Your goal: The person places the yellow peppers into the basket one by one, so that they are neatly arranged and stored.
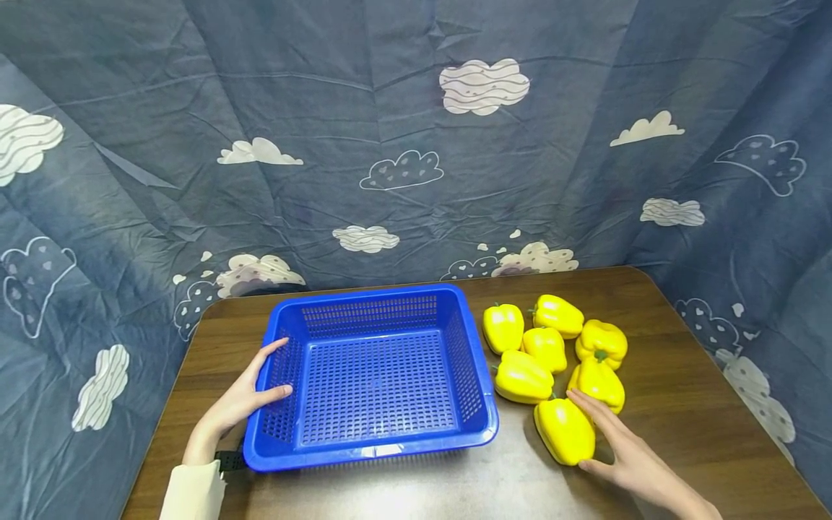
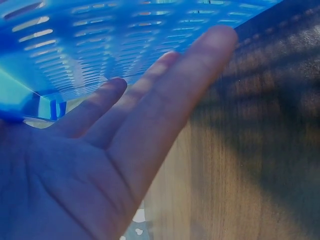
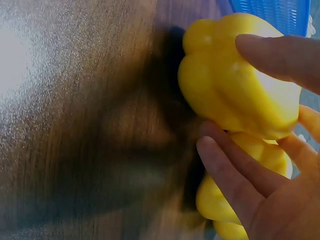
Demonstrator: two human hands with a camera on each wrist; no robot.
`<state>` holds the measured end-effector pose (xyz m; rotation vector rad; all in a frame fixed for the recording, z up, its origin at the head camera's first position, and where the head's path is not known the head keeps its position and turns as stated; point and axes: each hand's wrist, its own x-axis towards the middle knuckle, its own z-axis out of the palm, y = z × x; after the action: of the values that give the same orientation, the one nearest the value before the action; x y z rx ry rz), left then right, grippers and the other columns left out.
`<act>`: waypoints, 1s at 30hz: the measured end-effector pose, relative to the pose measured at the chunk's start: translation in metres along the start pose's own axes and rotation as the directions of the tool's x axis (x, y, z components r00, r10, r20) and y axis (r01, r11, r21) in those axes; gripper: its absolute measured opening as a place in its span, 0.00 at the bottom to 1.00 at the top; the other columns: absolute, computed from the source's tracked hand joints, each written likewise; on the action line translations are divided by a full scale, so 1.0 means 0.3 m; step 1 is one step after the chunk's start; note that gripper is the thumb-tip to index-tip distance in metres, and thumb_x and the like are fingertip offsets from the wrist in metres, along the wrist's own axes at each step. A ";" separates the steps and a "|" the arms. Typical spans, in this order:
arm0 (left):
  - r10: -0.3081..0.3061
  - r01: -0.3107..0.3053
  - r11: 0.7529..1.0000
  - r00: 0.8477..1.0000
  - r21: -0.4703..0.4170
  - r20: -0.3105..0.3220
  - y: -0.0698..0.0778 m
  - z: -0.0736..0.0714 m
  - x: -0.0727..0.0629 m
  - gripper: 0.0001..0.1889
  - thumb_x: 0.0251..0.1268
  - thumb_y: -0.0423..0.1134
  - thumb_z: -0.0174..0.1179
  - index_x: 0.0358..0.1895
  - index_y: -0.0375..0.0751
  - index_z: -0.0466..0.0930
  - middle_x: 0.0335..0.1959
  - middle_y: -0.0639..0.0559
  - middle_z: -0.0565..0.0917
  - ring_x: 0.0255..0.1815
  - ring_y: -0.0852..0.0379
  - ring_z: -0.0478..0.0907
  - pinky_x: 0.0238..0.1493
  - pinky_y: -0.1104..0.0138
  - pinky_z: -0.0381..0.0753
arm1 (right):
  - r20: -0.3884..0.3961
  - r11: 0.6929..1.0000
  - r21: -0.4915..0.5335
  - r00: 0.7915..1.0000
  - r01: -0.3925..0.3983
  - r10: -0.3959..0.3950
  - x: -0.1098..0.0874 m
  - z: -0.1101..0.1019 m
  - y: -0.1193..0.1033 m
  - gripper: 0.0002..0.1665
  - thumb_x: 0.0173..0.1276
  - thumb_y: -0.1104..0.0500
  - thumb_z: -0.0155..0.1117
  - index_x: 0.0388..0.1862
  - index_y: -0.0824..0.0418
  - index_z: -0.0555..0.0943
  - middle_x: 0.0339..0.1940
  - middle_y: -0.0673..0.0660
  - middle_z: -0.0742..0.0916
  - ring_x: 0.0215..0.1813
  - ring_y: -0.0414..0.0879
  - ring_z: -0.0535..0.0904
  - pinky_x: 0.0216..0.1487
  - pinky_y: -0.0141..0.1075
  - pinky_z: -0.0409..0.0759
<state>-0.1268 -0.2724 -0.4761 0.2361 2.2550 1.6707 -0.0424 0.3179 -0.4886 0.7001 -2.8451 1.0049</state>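
Observation:
A blue plastic basket with slotted walls and floor stands on the table with nothing in it. At its left side my left hand holds the rim, thumb over the edge; in the left wrist view the other fingers stretch along the outside of the slotted wall. My right hand is around the nearest yellow bell pepper, its thumb on one side and fingers on the other. In the right wrist view the thumb lies over this bell pepper.
Several more yellow bell peppers lie grouped just beyond the right hand, between the basket and the right side of the brown wooden table. A dark blue curtain with cloud prints hangs behind the table and at both sides.

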 end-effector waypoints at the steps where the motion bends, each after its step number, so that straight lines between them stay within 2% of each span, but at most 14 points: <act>1: 0.002 -0.002 1.000 1.000 -0.001 -0.003 -0.001 0.000 0.001 0.41 0.65 0.34 0.60 0.75 0.52 0.45 0.70 0.29 0.51 0.58 0.30 0.67 0.44 0.50 0.80 | 0.001 1.000 0.004 1.000 -0.003 0.003 0.000 0.002 0.002 0.60 0.41 0.66 0.79 0.74 0.59 0.60 0.70 0.63 0.66 0.68 0.20 0.46 0.46 0.71 0.67; 11: 0.009 -0.009 1.000 0.999 0.011 -0.037 -0.007 0.006 0.004 0.40 0.64 0.32 0.59 0.75 0.52 0.47 0.71 0.30 0.51 0.61 0.28 0.64 0.47 0.49 0.79 | -0.008 0.999 -0.036 1.000 -0.006 0.005 0.002 0.020 0.004 0.63 0.36 0.66 0.81 0.74 0.58 0.60 0.68 0.65 0.67 0.66 0.20 0.46 0.46 0.67 0.71; 19: 0.035 -0.035 0.999 0.999 -0.006 -0.030 -0.001 0.011 0.003 0.40 0.64 0.32 0.60 0.75 0.47 0.46 0.71 0.28 0.49 0.62 0.26 0.61 0.49 0.47 0.77 | -0.053 0.996 -0.084 0.999 -0.017 0.013 0.000 0.002 -0.016 0.63 0.31 0.63 0.83 0.72 0.56 0.64 0.65 0.57 0.69 0.65 0.20 0.49 0.46 0.63 0.73; 22: 0.033 -0.034 0.999 0.999 -0.016 -0.039 0.000 0.012 0.002 0.40 0.64 0.31 0.59 0.75 0.47 0.47 0.71 0.27 0.50 0.62 0.25 0.61 0.48 0.46 0.78 | -0.079 0.994 -0.109 0.997 0.003 -0.012 0.008 -0.021 -0.033 0.64 0.30 0.61 0.84 0.71 0.56 0.65 0.65 0.53 0.70 0.66 0.22 0.52 0.55 0.43 0.74; 24: 0.032 -0.033 0.999 0.999 -0.014 -0.044 0.000 0.012 0.000 0.40 0.64 0.31 0.59 0.75 0.47 0.47 0.71 0.28 0.50 0.62 0.25 0.61 0.48 0.46 0.77 | -0.094 0.996 -0.087 0.995 0.028 -0.036 0.016 -0.035 -0.044 0.63 0.30 0.61 0.84 0.71 0.58 0.64 0.65 0.51 0.69 0.66 0.24 0.53 0.59 0.29 0.67; 26: 0.037 -0.038 0.999 0.998 -0.006 -0.047 -0.001 0.011 0.000 0.39 0.64 0.31 0.58 0.75 0.47 0.47 0.71 0.28 0.50 0.63 0.24 0.60 0.49 0.44 0.76 | -0.112 0.996 -0.064 0.992 0.056 -0.063 0.027 -0.046 -0.053 0.63 0.31 0.62 0.83 0.71 0.60 0.64 0.65 0.51 0.69 0.67 0.25 0.53 0.58 0.17 0.56; 27: 0.043 -0.044 0.999 0.998 -0.002 -0.049 -0.003 0.011 0.001 0.39 0.64 0.30 0.58 0.75 0.46 0.47 0.71 0.28 0.50 0.63 0.24 0.59 0.50 0.44 0.76 | -0.121 0.996 -0.043 0.990 0.073 -0.078 0.033 -0.050 -0.057 0.63 0.31 0.63 0.83 0.71 0.61 0.64 0.65 0.51 0.69 0.67 0.26 0.53 0.57 0.14 0.51; 30: 0.058 -0.058 0.998 0.997 -0.003 -0.051 -0.009 0.011 0.005 0.39 0.63 0.29 0.58 0.74 0.45 0.48 0.70 0.27 0.50 0.63 0.25 0.59 0.51 0.44 0.75 | -0.145 0.993 -0.029 0.983 0.111 -0.114 0.055 -0.061 -0.071 0.62 0.31 0.64 0.83 0.70 0.64 0.64 0.64 0.52 0.69 0.67 0.28 0.54 0.59 0.15 0.51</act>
<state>-0.1268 -0.2700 -0.4798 0.2635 2.3021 1.7291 -0.0500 0.3077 -0.4584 0.7429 -2.6547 0.9667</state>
